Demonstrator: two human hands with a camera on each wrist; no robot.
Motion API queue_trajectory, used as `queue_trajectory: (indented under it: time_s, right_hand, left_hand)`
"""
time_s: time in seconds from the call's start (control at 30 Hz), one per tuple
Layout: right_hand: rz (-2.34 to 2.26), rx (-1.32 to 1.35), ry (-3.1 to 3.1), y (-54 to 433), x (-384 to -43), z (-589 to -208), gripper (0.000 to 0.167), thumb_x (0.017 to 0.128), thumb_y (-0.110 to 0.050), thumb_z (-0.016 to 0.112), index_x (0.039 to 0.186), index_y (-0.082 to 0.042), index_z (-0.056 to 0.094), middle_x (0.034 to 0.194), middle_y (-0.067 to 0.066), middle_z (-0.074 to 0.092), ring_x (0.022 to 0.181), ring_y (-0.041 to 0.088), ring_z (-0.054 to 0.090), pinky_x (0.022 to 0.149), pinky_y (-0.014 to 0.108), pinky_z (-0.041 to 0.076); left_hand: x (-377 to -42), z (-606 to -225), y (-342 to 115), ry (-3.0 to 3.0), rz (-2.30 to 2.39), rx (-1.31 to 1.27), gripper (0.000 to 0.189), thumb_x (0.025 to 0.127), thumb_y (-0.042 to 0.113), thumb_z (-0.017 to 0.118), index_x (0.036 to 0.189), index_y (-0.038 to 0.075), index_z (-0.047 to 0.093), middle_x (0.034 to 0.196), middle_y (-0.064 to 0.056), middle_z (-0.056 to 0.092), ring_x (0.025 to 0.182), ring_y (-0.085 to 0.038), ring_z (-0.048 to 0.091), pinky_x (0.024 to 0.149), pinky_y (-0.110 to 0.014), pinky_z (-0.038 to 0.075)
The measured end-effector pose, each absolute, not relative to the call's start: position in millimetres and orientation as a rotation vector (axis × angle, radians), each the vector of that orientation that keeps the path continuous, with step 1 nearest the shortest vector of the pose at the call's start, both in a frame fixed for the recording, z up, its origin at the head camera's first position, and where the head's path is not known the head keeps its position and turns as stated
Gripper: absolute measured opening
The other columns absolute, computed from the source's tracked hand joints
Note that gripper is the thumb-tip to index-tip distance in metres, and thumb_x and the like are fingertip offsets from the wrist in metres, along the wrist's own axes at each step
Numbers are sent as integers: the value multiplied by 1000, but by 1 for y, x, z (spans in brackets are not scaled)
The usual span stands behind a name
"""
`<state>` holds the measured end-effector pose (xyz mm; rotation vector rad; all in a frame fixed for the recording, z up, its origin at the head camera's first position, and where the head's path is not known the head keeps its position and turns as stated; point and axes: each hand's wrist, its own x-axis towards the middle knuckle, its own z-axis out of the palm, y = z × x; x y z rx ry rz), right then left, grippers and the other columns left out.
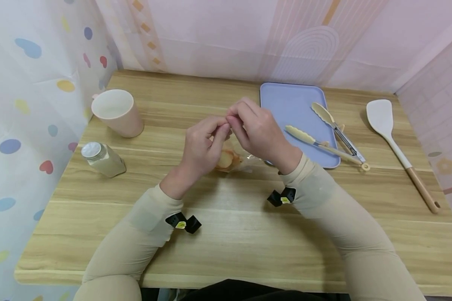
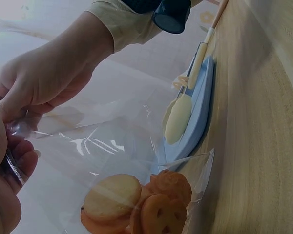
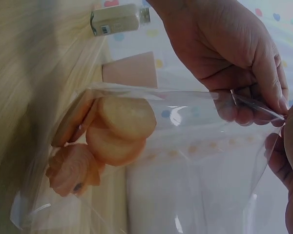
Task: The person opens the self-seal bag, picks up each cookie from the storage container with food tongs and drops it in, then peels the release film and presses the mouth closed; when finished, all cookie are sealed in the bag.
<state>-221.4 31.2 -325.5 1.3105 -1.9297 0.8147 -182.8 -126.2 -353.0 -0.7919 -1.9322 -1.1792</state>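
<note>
Between my hands hangs a clear plastic bag (image 3: 200, 141) with several cookies (image 3: 127, 117) in its bottom, round ones and a ridged one. My left hand (image 1: 204, 144) pinches the bag's gathered top edge between thumb and fingers. Right beside it, my right hand (image 1: 258, 131) pinches the same edge, the fingertips of both hands meeting. In the left wrist view, a cookie with a face-like pattern (image 2: 163, 214) shows low in the bag. From the head view, the hands hide most of the bag.
At the left stand a pink mug (image 1: 118, 115) and a glass jar with a silver lid (image 1: 104, 159). Tongs (image 1: 324, 142) lie across a blue tray (image 1: 286, 100) at the back right. A white spatula (image 1: 395, 146) with a wooden handle lies farther right.
</note>
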Motion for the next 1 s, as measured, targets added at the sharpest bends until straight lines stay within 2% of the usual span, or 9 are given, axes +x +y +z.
queue_trajectory:
  time_s: [0.13,0.33,0.6,0.87,1.0]
  right_hand:
    - [899,1312,-1962,31,-221,-326,7,88,6,60,88,1,55,81,9,53,68,17,47,57,25,42]
    - [1041,1340,-1950,34,-221,-325,3,92,1,59,91,3,62,85,10,61,75,15,56,66,23,48]
    - [949,1373,-1928,38,-220,-321,9,91,-3,64,95,3,69,89,11,68,80,17,62,67,24,51]
    - [814,1377,-1872,40,-221,-321,8,92,-4,63,91,3,68,82,10,65,71,17,61,61,26,52]
    - [756,1351,-1838,40,-220,-322,5,87,0,63,87,2,67,77,9,64,64,15,58,56,24,51]
  left_hand:
    - [-183,-353,-126,-1921,-1204,-800,12,92,-5,57,81,-5,63,71,-11,61,64,-14,57,59,-22,48]
    - [-182,-352,-127,-1924,-1259,-802,15,94,-4,53,81,-6,61,73,-12,60,66,-16,57,62,-20,49]
    - [-183,-351,-129,-1933,-1220,-791,14,93,-4,54,83,-5,63,72,-11,59,65,-16,56,61,-21,47]
    - [-183,-351,-127,-1945,-1181,-809,12,91,-5,57,81,-3,62,72,-10,59,62,-14,53,57,-23,44]
    - [-183,-352,-127,-1945,-1169,-819,12,91,-5,57,80,-4,62,72,-11,60,62,-14,52,56,-24,44]
